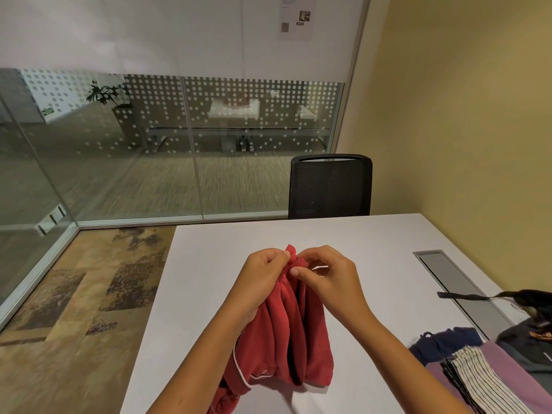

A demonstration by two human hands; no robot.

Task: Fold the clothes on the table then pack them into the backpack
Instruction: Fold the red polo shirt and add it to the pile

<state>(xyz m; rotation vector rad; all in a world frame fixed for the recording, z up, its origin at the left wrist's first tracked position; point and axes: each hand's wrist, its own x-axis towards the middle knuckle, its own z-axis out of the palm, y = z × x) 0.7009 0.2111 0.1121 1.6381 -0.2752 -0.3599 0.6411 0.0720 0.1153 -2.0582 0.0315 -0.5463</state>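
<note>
2 hands pinch red garment (283,339), prob shorts

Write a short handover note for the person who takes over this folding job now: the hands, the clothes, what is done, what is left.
Left hand and right hand: both pinch the top edge of the red garment, lifted over the white table, not folded.
Pile at right: striped cloth, purple cloth, navy garment.
A dark bag lies at the right edge, seemingly the backpack.
Left: fold the red one, then pack everything.
</note>
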